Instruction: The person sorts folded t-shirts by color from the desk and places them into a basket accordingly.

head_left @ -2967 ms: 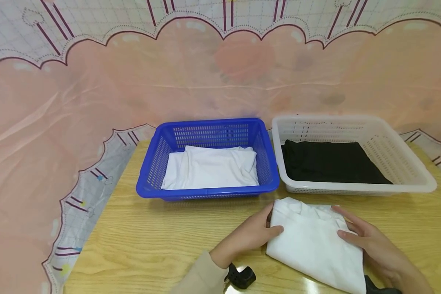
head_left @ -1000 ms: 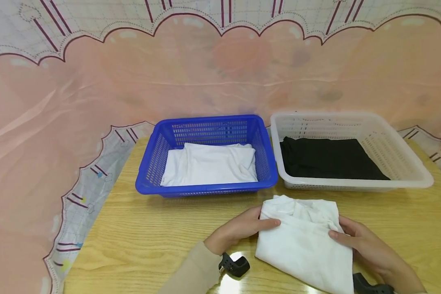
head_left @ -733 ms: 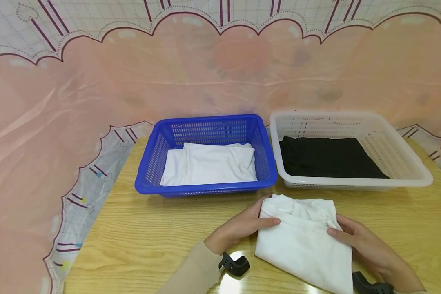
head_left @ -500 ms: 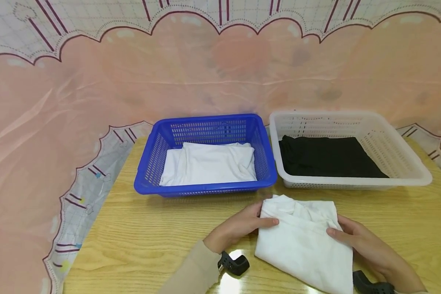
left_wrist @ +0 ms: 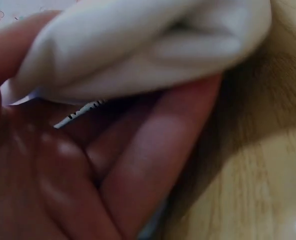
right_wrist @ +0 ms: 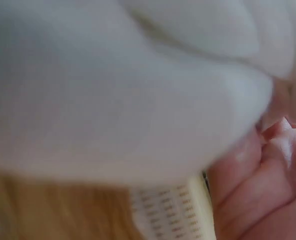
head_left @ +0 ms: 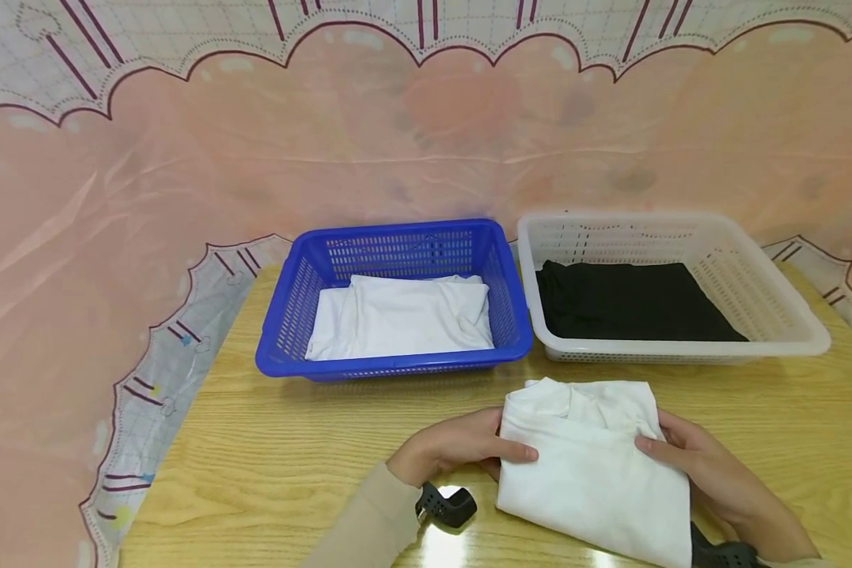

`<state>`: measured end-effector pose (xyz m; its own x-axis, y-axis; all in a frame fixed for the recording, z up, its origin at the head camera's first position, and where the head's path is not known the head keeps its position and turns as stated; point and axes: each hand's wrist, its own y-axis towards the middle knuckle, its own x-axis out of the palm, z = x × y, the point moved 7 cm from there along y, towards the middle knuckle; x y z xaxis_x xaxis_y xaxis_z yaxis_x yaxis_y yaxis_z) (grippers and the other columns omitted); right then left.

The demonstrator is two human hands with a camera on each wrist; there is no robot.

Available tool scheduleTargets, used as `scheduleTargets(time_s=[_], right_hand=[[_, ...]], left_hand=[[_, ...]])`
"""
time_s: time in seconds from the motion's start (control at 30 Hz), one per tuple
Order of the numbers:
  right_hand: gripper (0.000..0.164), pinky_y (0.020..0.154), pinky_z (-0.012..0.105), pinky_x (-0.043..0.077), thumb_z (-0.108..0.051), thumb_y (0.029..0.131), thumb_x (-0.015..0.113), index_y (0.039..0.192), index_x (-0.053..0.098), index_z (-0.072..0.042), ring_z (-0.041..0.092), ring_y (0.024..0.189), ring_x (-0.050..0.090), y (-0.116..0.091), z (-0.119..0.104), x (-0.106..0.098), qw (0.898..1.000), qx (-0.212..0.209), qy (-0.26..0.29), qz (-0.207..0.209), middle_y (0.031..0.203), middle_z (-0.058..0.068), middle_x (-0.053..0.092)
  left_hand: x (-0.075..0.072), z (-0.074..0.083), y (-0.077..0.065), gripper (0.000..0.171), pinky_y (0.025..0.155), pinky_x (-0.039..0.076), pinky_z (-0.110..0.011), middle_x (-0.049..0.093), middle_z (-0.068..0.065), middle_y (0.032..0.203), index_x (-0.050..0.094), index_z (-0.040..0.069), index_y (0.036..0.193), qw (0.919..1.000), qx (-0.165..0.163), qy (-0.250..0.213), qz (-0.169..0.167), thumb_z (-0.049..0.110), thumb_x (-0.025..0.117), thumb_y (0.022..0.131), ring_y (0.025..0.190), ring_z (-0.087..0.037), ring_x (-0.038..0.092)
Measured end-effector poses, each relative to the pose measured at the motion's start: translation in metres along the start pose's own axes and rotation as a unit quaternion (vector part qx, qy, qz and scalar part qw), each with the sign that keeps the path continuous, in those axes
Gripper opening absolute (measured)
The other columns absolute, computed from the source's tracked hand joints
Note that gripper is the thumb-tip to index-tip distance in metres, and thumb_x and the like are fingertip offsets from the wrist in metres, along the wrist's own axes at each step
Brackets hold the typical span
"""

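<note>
A folded white garment point(head_left: 589, 473), its far edge bunched like a collar, is held between both hands in front of the baskets. My left hand point(head_left: 461, 443) grips its left side, thumb on top and fingers underneath. On the opposite side my right hand point(head_left: 710, 465) pinches the edge the same way, its thumb lying over the cloth. The left wrist view shows the fingers point(left_wrist: 158, 150) under the cloth's rolled edge. In the right wrist view the white cloth point(right_wrist: 112, 110) covers most of the picture, with the palm at the right.
A blue basket point(head_left: 390, 367) at the back holds folded white clothes point(head_left: 412, 315). Beside it on the right, a white basket point(head_left: 681, 347) holds folded black cloth point(head_left: 632, 304). Both stand on the wooden table point(head_left: 291, 457), before a patterned pink curtain point(head_left: 369, 150).
Over the three seconds, the garment and both hands have shifted slightly left. In the last half second the left hand has slid a little nearer along the garment's left edge.
</note>
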<state>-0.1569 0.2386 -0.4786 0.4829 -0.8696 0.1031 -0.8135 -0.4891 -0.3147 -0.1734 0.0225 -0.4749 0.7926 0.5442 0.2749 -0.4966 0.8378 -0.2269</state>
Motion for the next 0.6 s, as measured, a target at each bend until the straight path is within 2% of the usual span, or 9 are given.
scheduleTargets(time_s=[0.1,0.3,0.5,0.6], right_hand=[[0.044,0.08,0.049,0.045,-0.015,0.096,0.039,0.137,0.023,-0.009,0.027,0.101,0.055,-0.001,-0.001,0.002,1.0,-0.006,0.022,-0.004,0.119,0.009,0.051],[0.033,0.081,0.044,0.046,-0.013,0.097,0.037,0.129,0.038,-0.019,0.022,0.099,0.056,-0.003,-0.006,0.008,0.995,-0.023,0.098,0.003,0.113,0.006,0.056],[0.03,0.08,0.039,0.047,-0.012,0.097,0.036,0.122,0.045,-0.024,0.018,0.098,0.056,-0.002,-0.009,0.01,0.991,-0.041,0.128,0.016,0.111,0.002,0.057],[0.032,0.079,0.038,0.048,-0.009,0.097,0.032,0.122,0.046,-0.024,0.018,0.097,0.057,-0.001,-0.012,0.014,0.987,-0.069,0.145,-0.015,0.109,0.003,0.058]], left_hand=[[-0.003,0.005,0.0,0.04,0.073,0.05,-0.039,0.057,-0.004,0.109,0.043,0.014,0.126,0.9995,0.026,0.008,0.013,0.009,0.054,0.089,0.094,-0.018,0.059],[-0.014,0.017,-0.003,0.041,0.087,0.042,-0.03,0.056,-0.004,0.113,0.045,0.006,0.126,0.9909,0.101,0.049,0.074,0.01,0.055,0.087,0.1,-0.012,0.053],[-0.018,0.024,-0.005,0.042,0.091,0.039,-0.03,0.054,-0.004,0.116,0.047,0.006,0.126,0.9828,0.132,0.051,0.119,0.01,0.058,0.085,0.104,-0.013,0.051],[-0.02,0.029,-0.007,0.042,0.089,0.04,-0.031,0.055,-0.005,0.116,0.05,0.007,0.125,0.9783,0.144,0.036,0.145,0.01,0.058,0.084,0.103,-0.014,0.052]])
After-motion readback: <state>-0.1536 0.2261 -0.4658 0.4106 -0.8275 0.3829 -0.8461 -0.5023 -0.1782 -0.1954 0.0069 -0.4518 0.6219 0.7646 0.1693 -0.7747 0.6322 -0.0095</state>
